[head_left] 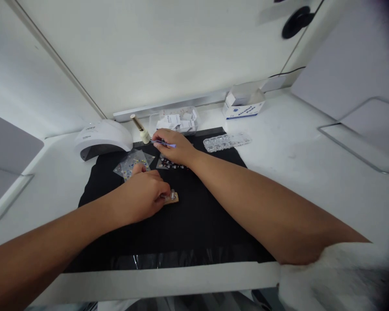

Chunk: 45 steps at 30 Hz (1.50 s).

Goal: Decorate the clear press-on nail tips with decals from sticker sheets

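My left hand (144,194) rests on the black mat (197,224), its fingers closed on a small wooden stand (172,199) with clear pieces on top. Part of the stand is hidden under the fingers. Beyond it, my right hand (173,147) is closed on thin lavender tweezers (164,143). A cream nail polish bottle (145,136) with a gold cap stands just left of the right fingers. Clear sheets with small coloured stickers (132,163) lie by my left thumb. Another, dark-patterned sticker sheet (171,163) is partly under my right hand.
A white nail lamp (103,136) stands at the back left. Behind my right hand is a clear plastic box (194,115) with white packets. A clear compartment case (227,141) lies across the mat's right edge, and an open alcohol pads box (244,106) stands near the wall.
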{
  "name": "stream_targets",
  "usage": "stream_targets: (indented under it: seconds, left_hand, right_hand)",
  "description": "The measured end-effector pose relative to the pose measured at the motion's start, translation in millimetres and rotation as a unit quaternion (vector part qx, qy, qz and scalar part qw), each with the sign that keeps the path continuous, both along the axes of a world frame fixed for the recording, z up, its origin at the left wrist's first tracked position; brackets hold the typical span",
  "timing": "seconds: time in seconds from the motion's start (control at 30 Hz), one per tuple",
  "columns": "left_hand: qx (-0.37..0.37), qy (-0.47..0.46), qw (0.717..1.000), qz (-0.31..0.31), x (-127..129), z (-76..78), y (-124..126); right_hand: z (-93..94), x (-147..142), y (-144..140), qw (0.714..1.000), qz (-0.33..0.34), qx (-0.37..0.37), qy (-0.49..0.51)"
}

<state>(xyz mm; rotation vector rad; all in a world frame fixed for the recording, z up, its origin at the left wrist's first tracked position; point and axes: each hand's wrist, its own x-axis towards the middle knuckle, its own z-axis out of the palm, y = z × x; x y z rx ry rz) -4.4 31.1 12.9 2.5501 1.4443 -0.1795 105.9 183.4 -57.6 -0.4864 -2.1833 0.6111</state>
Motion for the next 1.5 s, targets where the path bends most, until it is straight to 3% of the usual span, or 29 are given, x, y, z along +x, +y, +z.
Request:
stream_targets:
  seconds: [0.3,0.7,1.1,1.3,1.5]
  left_hand:
    - [-0.026,-0.010,0.999,-0.046,-4,1.4,9]
    - [0.021,0.051,0.998,0.015,1,1.0,-6]
    - [0.031,-0.001,0.997,0.065,0,-5.5,-11]
    - [0.001,-0.015,0.999,0.048,-2,-3.0,-2]
    - [-0.020,-0.043,0.999,-0.027,-9,-1.9,8]
  right_hand:
    - [-0.2,0,0,1.000,0.000,-0.010,0.002]
    - [-0.9,-1,0,1.000,0.000,0.006,0.011]
    - [-0.9,-1,1,1.000,-0.002,0.006,-0.008]
    - [-1.2,0,1,1.000,-0.005,0.005,-0.005]
    - [-1.6,0,1,1.000,-0.003,0.001,-0.001]
